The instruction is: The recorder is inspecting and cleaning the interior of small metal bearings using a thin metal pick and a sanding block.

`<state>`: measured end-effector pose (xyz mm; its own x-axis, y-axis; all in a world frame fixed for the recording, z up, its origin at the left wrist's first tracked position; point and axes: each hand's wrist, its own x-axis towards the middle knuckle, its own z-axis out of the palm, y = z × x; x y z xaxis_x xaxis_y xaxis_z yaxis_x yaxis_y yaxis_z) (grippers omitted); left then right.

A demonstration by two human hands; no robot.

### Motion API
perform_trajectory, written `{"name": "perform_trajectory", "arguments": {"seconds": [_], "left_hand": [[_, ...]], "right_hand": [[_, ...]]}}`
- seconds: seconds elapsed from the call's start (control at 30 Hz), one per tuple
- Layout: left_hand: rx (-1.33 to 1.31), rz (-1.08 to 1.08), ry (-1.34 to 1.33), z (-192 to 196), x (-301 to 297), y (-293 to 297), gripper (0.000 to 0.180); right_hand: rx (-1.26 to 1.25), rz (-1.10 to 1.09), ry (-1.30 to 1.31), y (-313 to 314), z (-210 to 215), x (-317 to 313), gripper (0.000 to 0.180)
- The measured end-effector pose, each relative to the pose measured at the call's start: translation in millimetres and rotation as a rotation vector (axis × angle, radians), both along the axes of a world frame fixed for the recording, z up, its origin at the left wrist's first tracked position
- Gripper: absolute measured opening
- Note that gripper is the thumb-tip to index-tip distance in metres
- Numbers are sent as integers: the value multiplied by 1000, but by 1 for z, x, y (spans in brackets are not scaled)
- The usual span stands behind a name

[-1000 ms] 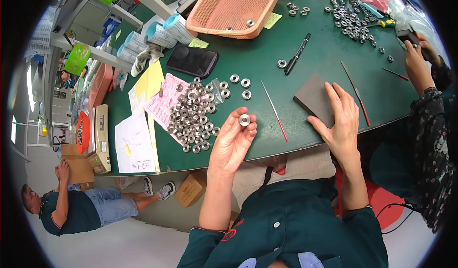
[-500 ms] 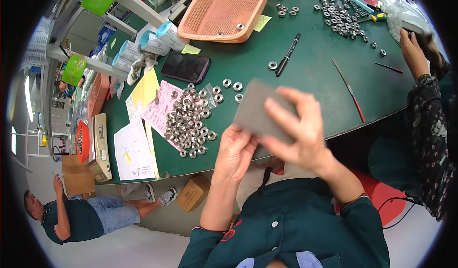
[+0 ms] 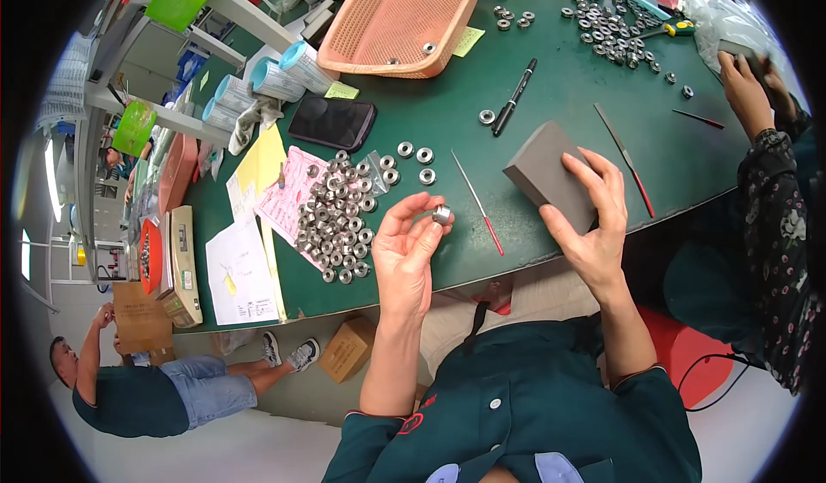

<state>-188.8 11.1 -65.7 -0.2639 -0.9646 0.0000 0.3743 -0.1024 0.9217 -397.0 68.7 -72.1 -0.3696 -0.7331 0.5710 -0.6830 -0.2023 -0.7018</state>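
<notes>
My left hand [image 3: 404,259] pinches a small shiny metal ring [image 3: 442,215] between thumb and fingers, just above the table's near edge. My right hand [image 3: 595,238] grips a grey rectangular block [image 3: 544,166], thumb on its near side and fingers over its right side, tilted over the table. Between the hands lies a thin needle file [image 3: 478,201] with a red handle. Left of my left hand is a heap of similar metal rings [image 3: 340,216], partly on pink paper [image 3: 288,201]. A few loose rings [image 3: 425,156] lie beyond my left hand.
A flat file [image 3: 628,163] and a black marker [image 3: 516,96] lie on the green table. Farther back are a pink basket [image 3: 387,61], a phone [image 3: 332,123] and another ring pile [image 3: 607,40]. A co-worker's hands [image 3: 748,96] work at the right; another person [image 3: 142,388] is far left.
My right hand has moved right with the grey block, away from my left hand. The ring in my left fingers and the needle file on the table now show.
</notes>
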Motion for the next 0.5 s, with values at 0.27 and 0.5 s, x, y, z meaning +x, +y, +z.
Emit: {"name": "perform_trajectory", "arguments": {"seconds": [0.27,0.5], "left_hand": [[57,-19,66,-4,-2,1,34],[70,-162,254,5,3,4,30]], "right_hand": [[-42,224,18,7,11,23,57],[9,-24,90,-11,4,6,50]]}}
